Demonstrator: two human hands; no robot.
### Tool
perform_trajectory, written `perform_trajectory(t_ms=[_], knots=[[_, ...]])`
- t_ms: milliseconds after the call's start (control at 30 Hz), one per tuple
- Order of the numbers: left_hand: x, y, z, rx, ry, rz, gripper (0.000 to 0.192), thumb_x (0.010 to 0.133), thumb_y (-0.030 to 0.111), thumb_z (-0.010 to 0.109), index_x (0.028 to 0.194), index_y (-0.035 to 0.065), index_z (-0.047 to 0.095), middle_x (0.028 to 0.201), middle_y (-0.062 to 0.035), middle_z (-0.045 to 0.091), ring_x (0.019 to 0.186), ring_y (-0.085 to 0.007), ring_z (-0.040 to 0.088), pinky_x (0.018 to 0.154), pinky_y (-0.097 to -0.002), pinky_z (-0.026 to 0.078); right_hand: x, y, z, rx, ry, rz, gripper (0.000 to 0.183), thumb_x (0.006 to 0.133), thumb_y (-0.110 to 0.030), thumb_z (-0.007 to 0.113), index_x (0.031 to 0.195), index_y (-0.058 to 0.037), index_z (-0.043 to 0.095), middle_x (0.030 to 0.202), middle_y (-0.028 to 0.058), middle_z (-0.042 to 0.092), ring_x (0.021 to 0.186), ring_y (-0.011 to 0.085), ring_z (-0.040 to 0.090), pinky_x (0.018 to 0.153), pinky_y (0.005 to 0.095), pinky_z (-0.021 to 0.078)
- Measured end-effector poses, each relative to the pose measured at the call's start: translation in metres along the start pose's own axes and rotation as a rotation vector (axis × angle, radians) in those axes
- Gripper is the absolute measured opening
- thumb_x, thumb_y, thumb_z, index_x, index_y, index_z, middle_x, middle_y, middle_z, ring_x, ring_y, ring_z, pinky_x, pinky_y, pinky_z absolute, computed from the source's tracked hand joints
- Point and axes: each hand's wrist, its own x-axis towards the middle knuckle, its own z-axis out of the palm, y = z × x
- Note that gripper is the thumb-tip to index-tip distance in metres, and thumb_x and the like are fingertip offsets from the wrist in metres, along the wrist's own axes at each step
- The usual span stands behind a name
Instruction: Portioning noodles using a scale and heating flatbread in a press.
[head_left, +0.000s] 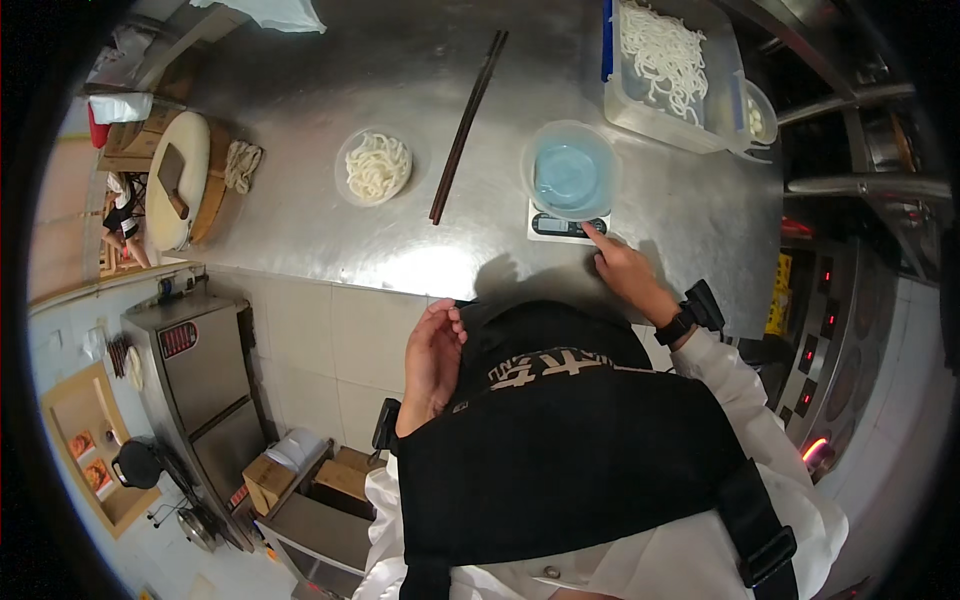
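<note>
My right hand (626, 268) reaches to a small kitchen scale (566, 229), its index fingertip on the dark control strip beside the display. The other fingers are curled and hold nothing visible. On the scale stands a round translucent plastic bowl (570, 174), bluish inside, with no noodles seen in it. My left hand (435, 352) is raised by the black apron (555, 450), fingers loosely bent, with nothing seen in it. A clear bowl of thick white noodles (377, 168) sits left of the scale. Between the two bowls lies a pair of dark chopsticks (469, 127).
More white noodles (664, 60) lie in a plastic bin (660, 124) at the back right of the steel table (300, 217). A small tub (759, 112) is beside it. At left, a cleaver (172, 176) rests on a round chopping block (180, 217) near a cloth (242, 165).
</note>
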Motion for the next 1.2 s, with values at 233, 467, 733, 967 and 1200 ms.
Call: perform_trajectory(t_ms=[233,467,733,967,1200], knots=[[0.002,0.001,0.004,-0.002,0.018,0.024,0.016,0.084,0.012,0.043,0.096,0.0025,0.049,0.081,-0.0021,0.048,0.072,-0.0102,0.045,0.068,-0.0212,0.038,0.004,0.002,0.015,-0.307,-0.018,-0.011,0.053,0.07,-0.006,0.05,0.123,-0.0105,0.043,0.067,0.0097,0.054,0.057,0.0254,0.055,0.052,0.0368,0.0463],[0.009,0.003,0.016,0.093,0.016,0.056,0.017,0.084,0.01,0.043,0.096,0.0003,0.05,0.079,-0.0031,0.05,0.071,-0.0107,0.046,0.067,-0.0216,0.038,0.007,0.008,0.032,-0.572,0.077,-0.179,0.052,0.064,-0.008,0.051,0.115,0.0017,0.048,0.062,0.0078,0.054,0.051,0.0205,0.055,0.046,0.0325,0.0456],[0.011,0.003,0.018,0.155,-0.03,0.029,0.017,0.083,0.013,0.045,0.096,0.0027,0.05,0.079,-0.0019,0.05,0.07,-0.0104,0.046,0.066,-0.0222,0.038,-0.003,-0.001,0.034,-0.498,-0.024,-0.059,0.063,0.064,-0.009,0.054,0.123,0.0038,0.037,0.068,0.0105,0.058,0.056,0.0222,0.059,0.048,0.033,0.0475],[0.011,0.006,0.021,0.158,-0.028,0.018,0.017,0.084,0.012,0.044,0.098,0.003,0.049,0.078,-0.0019,0.05,0.07,-0.0106,0.046,0.066,-0.0225,0.039,-0.002,-0.005,0.031,-0.343,-0.019,-0.02,0.062,0.067,-0.01,0.052,0.126,0.0002,0.035,0.066,0.0118,0.058,0.055,0.0253,0.058,0.049,0.0357,0.0477],[0.017,0.014,0.037,0.145,-0.022,0.044,0.017,0.083,0.011,0.045,0.096,0.001,0.05,0.079,-0.0027,0.051,0.071,-0.0105,0.046,0.067,-0.022,0.037,0.005,-0.014,0.013,-0.276,-0.221,0.111,0.058,0.072,-0.013,0.049,0.126,0.0018,0.034,0.063,0.0136,0.057,0.056,0.0284,0.058,0.049,0.0396,0.0466]])
